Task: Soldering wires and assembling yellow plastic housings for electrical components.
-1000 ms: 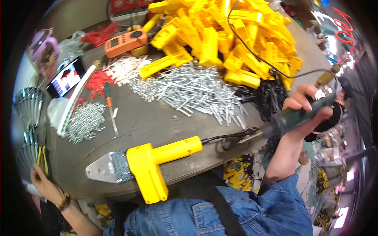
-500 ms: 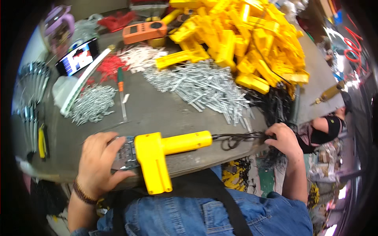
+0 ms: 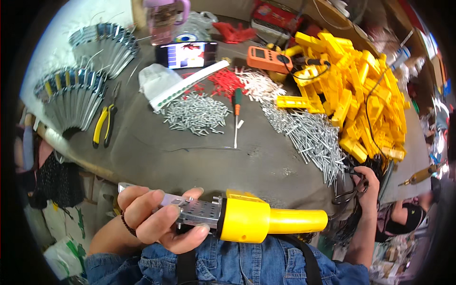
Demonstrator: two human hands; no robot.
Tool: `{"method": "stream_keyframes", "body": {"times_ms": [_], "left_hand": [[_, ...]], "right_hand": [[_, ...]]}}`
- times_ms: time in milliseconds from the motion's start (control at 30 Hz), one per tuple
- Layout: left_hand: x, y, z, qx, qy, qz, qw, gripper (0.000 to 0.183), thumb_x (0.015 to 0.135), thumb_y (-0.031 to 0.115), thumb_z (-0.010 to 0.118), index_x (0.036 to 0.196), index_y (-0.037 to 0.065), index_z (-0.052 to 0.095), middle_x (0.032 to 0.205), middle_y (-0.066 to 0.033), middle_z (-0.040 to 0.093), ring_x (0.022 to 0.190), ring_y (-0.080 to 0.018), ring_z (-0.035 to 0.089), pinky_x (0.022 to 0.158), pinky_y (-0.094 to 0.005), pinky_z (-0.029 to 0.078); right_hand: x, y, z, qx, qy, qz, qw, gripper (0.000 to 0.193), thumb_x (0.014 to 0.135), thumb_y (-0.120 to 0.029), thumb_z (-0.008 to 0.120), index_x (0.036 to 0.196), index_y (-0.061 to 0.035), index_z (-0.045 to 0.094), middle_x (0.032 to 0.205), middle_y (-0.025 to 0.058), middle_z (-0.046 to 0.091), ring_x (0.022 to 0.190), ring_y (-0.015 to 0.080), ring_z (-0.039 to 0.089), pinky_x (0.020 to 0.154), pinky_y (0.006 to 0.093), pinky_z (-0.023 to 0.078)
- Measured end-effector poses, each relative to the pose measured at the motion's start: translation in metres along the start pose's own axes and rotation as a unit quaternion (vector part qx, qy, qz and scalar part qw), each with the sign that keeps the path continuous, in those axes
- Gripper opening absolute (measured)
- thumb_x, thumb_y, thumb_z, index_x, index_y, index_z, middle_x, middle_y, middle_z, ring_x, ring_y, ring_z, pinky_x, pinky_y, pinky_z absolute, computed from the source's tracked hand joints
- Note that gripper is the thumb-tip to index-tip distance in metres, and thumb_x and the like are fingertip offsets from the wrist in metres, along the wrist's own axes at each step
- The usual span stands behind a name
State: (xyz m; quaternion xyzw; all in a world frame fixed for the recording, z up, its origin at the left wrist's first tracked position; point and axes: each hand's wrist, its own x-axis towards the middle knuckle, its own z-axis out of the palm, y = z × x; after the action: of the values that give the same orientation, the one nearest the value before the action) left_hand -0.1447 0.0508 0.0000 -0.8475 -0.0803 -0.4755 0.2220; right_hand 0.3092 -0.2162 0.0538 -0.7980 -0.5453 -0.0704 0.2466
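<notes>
Head view shows my left hand (image 3: 159, 218) wrapped around the flat perforated metal plate (image 3: 197, 211) that sticks out of a yellow plastic tool body (image 3: 247, 221), fingers curled over the top and thumb pressed under it. The piece hangs off the near edge of the grey workbench (image 3: 190, 159), close above my denim shirt (image 3: 228, 263). Its round yellow handle (image 3: 297, 221) points toward my right side.

My right hand (image 3: 365, 183) is at the far right edge of the bench, fingers closed on a tangle of black cord (image 3: 349, 190). I cannot tell whether that cord runs into the handle, since the join is hidden.

On the bench lie a spread of silver pins (image 3: 311, 140), a smaller heap of screws (image 3: 197, 114), a green-handled screwdriver (image 3: 236, 114), yellow-handled pliers (image 3: 103, 124), a phone (image 3: 186, 54) with its screen lit, an orange meter (image 3: 267, 59) and a big pile of yellow housings (image 3: 361, 95).

I judge the main risk is the grip: I hold only the thin plate, and the heavier yellow end could tip down and twist out of my fingers. The plate's edges and small bolts could nick my palm. If the cord is attached, a tug from my right hand could jerk the tool, or drag pins off the table edge.
</notes>
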Motion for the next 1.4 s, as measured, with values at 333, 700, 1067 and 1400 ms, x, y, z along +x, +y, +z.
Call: {"method": "stream_keyframes", "body": {"times_ms": [333, 700, 1067, 1400], "left_hand": [[-0.021, -0.042, 0.002, -0.582, -0.055, -0.577, 0.57, 0.042, 0.1, 0.016, 0.048, 0.135, -0.005, 0.043, 0.115, -0.0133, 0.062, 0.089, -0.0173, 0.066, 0.074, -0.0315, 0.057], [-0.033, -0.061, 0.026, -0.513, -0.137, -0.585, 0.613, 0.037, 0.096, 0.007, 0.059, 0.128, -0.008, 0.049, 0.111, -0.0118, 0.066, 0.102, -0.0111, 0.061, 0.089, -0.0257, 0.048], [-0.034, -0.06, 0.029, -0.445, -0.161, -0.605, 0.641, 0.037, 0.089, 0.008, 0.064, 0.123, -0.006, 0.055, 0.105, -0.0135, 0.068, 0.096, -0.0164, 0.064, 0.086, -0.0296, 0.049], [-0.02, -0.052, 0.009, -0.143, -0.226, -0.434, 0.86, 0.042, 0.082, 0.018, 0.073, 0.118, 0.001, 0.061, 0.106, -0.0167, 0.057, 0.098, -0.0347, 0.058, 0.085, -0.0401, 0.048]], "right_hand": [[0.182, -0.14, 0.112, 0.361, -0.049, -0.05, 0.93, 0.012, 0.095, -0.006, 0.06, 0.105, -0.0011, 0.06, 0.096, 0.0047, 0.066, 0.084, 0.0109, 0.062, 0.077, 0.026, 0.052], [0.333, -0.102, 0.19, 0.069, 0.086, -0.052, 0.993, 0.018, 0.091, -0.012, 0.061, 0.104, 0.0, 0.06, 0.095, 0.0197, 0.069, 0.092, 0.0363, 0.065, 0.08, 0.0398, 0.05], [0.336, -0.097, 0.2, 0.141, 0.023, -0.045, 0.989, 0.023, 0.091, -0.013, 0.064, 0.109, -0.0005, 0.059, 0.098, 0.0153, 0.068, 0.095, 0.0289, 0.065, 0.084, 0.0357, 0.049], [0.235, -0.124, 0.176, -0.323, -0.155, -0.053, 0.932, 0.024, 0.092, -0.028, 0.054, 0.085, -0.008, 0.066, 0.087, 0.0162, 0.07, 0.088, 0.0322, 0.068, 0.075, 0.0435, 0.054]]}}
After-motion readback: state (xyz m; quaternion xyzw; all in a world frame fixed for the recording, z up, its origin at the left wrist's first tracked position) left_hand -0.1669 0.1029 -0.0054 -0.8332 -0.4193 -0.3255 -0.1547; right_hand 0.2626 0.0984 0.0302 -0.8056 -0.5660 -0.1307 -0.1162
